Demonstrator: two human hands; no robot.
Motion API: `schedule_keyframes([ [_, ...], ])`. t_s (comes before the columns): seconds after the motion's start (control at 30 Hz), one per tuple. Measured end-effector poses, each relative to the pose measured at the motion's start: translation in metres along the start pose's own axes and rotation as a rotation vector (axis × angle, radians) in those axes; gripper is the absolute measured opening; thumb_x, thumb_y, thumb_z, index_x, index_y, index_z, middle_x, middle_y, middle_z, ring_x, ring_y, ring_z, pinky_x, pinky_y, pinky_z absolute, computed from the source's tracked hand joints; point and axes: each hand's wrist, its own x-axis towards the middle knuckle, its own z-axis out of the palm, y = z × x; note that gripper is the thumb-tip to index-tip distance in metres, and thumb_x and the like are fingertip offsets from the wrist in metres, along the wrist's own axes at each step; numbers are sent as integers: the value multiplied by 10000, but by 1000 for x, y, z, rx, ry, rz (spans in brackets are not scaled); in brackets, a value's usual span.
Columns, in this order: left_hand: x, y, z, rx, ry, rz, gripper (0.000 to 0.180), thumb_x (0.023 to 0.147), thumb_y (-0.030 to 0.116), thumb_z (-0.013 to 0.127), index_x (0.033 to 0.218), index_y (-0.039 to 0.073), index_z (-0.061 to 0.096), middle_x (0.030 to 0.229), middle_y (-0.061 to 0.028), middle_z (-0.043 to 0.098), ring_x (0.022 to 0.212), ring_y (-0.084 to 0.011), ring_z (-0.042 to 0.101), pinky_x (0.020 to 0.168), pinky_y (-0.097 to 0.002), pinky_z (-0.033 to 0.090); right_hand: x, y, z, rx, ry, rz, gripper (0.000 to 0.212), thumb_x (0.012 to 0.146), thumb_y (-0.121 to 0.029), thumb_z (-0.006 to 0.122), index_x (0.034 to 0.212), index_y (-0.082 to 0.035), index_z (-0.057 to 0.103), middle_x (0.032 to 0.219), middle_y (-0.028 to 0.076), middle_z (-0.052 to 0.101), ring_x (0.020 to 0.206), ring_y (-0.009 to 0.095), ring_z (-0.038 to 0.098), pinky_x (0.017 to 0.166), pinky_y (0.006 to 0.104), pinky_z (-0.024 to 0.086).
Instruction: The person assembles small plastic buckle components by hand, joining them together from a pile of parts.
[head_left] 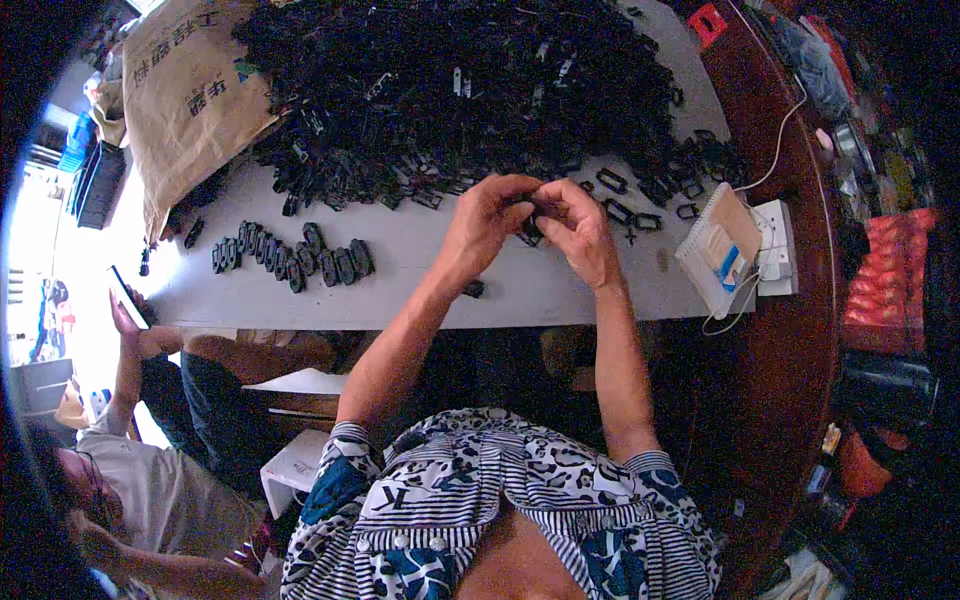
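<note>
A short-sleeved shirt [480,500] patterned in blue, black and white stripes and spots, forearms bare.

hands: left [487,215] and right [578,228] pinch small black part [530,222] | table [420,285]: black parts heap [450,80]

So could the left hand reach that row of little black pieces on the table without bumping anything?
Probably yes. The left hand is up by the right hand, both pinching a small black part. The row of black pieces lies off to its left, with only bare white table between them.
</note>
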Motion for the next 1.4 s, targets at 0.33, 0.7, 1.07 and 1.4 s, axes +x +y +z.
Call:
schedule_keyframes([
  [0.33,2,9,0,-117,82,-245,153,814,86,717,868,8,597,697,-44,621,583,-100,582,541,-237,472,-5,-20,2,-500,86,-328,405,790,-174,706,1159,-77,567,1061,113,604,967,296,600,824,363,482],
  [0.7,3,-9,-19,-427,158,-222,84,934,111,570,868,63,547,782,-41,625,674,-142,636,625,-274,531,-9,-13,-10,-201,387,-149,289,795,-97,705,1069,-76,615,959,86,631,852,239,597,802,328,471],
  [1.07,-23,-10,-8,-163,268,-93,120,830,50,685,947,21,676,956,-40,620,817,-159,608,744,-298,490,-19,7,32,-234,313,-134,259,858,-233,696,1014,-35,636,834,13,625,738,134,578,657,278,470],
  [1.4,-41,-6,-1,54,289,148,150,782,-3,705,931,-13,699,923,-71,622,840,-161,595,707,-286,494,-19,-10,55,564,232,-59,240,862,-190,679,1052,-49,635,989,36,606,804,94,569,622,245,467],
])
